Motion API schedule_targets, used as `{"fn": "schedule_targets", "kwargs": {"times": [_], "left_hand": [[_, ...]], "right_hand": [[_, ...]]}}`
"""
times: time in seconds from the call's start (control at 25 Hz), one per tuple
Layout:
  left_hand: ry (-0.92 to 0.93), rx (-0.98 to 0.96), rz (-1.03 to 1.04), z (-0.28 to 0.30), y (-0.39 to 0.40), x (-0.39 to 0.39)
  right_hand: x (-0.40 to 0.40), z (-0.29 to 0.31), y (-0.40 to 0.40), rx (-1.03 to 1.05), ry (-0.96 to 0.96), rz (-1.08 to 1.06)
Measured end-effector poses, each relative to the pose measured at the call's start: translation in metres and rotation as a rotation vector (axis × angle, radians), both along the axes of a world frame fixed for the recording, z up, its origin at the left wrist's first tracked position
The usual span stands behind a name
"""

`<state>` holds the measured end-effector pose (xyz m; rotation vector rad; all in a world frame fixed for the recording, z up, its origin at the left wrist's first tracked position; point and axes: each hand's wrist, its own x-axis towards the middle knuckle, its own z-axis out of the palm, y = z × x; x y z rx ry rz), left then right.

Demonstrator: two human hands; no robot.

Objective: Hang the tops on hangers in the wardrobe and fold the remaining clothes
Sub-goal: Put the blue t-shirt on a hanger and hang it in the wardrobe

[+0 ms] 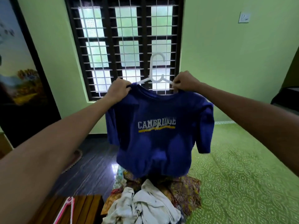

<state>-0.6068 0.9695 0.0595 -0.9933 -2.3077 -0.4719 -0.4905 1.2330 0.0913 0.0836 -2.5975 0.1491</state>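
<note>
A blue T-shirt [159,136] with white "CAMBRIDGE" lettering hangs in the air in front of me on a white plastic hanger [156,68]. The hanger's hook points up in front of the window. My left hand [119,90] grips the shirt's left shoulder. My right hand [184,81] pinches the right shoulder together with the hanger's arm. Below the shirt lies a heap of clothes [145,198], with white and patterned brown pieces, on the edge of the bed.
A green patterned bedsheet [242,175] covers the bed on the right. A wooden stool [80,207] at the lower left carries pink and white hangers [69,206]. Dark tiled floor [90,167] runs to a barred window [124,46]. A dark wardrobe door [21,75] stands left.
</note>
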Motion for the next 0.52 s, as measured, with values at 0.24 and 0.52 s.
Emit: {"fn": "schedule_targets", "kwargs": {"times": [0.24, 0.52], "left_hand": [[-0.021, 0.124, -0.119, 0.005, 0.001, 0.003], [0.041, 0.389, -0.126, -0.010, -0.013, 0.000]], "right_hand": [[0.001, 0.005, 0.010, -0.118, 0.041, -0.002], [0.023, 0.000, 0.044, -0.172, -0.148, -0.041]]}}
